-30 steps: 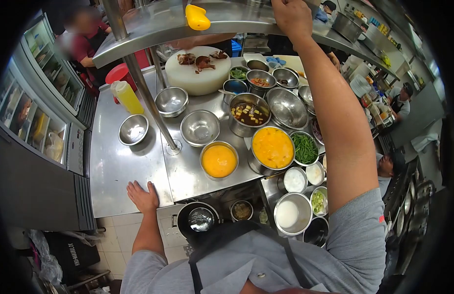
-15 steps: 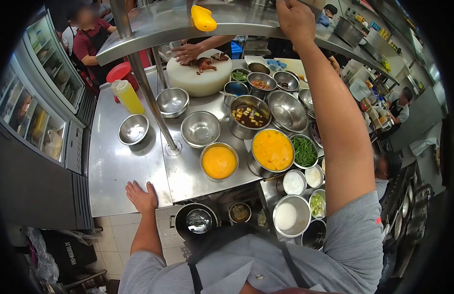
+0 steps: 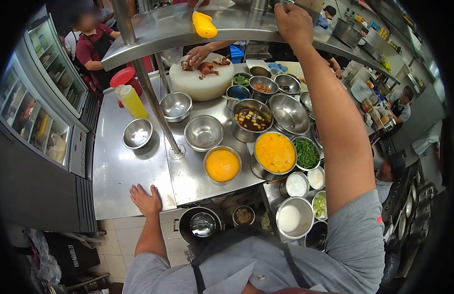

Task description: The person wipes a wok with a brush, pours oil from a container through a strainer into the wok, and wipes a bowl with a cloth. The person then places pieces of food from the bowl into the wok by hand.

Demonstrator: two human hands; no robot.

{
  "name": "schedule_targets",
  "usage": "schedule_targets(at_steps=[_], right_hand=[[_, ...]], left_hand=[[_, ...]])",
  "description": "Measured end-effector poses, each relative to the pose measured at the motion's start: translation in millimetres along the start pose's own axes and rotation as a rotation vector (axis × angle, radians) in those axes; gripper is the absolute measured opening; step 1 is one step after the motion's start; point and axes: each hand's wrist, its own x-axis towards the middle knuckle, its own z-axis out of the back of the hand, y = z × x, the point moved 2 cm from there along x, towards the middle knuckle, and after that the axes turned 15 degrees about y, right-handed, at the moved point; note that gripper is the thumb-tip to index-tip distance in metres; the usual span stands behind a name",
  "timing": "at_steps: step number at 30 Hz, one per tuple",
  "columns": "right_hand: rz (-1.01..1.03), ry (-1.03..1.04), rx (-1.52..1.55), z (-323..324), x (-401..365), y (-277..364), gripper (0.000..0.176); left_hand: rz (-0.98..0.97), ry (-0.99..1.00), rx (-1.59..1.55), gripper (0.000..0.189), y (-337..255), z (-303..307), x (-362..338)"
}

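My left hand lies flat with spread fingers at the front edge of the steel table, holding nothing. Raised high, my right hand rests at the edge of the overhead steel shelf. Its fingers are curled closed, and whatever they may hold is hidden. Nearest to my left hand are a small empty steel bowl and a bowl of orange-yellow liquid. A larger pot of yellow liquid stands to its right. A yellow spout-like object hangs at the shelf's front edge.
Across the table, another person's hand touches roasted meat on a round white chopping block. A shelf post rises from the table. Several steel bowls, a pot of brown liquid and green beans stand around. Fridges line the left.
The view has shifted slightly, moving the table things a little right and down. Across the table, the other person's hand has gone from flat to bent over the meat. My hands keep their places.
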Motion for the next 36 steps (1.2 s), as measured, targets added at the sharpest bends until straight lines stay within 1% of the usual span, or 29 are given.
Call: schedule_targets(at_steps=[4, 14, 16, 20, 23, 29, 31, 36], right_hand=[[-0.011, 0.020, 0.001, -2.0, 3.3, -2.4, 0.039], [-0.005, -0.009, 0.017, -2.7, 3.3, -3.2, 0.038], [-0.010, 0.054, -0.054, -11.6, 13.7, -14.0, 0.041], [-0.009, 0.054, -0.010, -11.8, 12.7, -13.7, 0.044], [-0.008, 0.041, -0.048, -11.3, 12.5, -12.0, 0.043], [-0.004, 0.050, 0.002, -8.6, 7.6, -8.4, 0.042], [0.027, 0.001, 0.021, -2.2, 1.6, -2.3, 0.037], [-0.025, 0.009, -0.009, -2.0, 1.6, -0.9, 0.036]], left_hand=[[0.003, 0.002, 0.006, 0.066, 0.5, -1.6, -0.5], [-0.007, -0.007, 0.002, 0.066, 1.7, -3.0, 1.5], [-0.006, 0.000, 0.002, 0.066, 2.0, -3.0, 1.6], [-0.007, -0.003, -0.007, 0.065, -0.6, 1.1, -0.1], [-0.010, 0.007, -0.012, 0.065, -0.8, 0.2, 0.1], [-0.013, -0.013, -0.001, 0.065, 2.4, -3.6, 0.5], [-0.002, 0.001, 0.007, 0.065, 0.0, -1.2, -0.3], [0.001, -0.002, 0.010, 0.066, 1.3, -3.0, 0.6]])
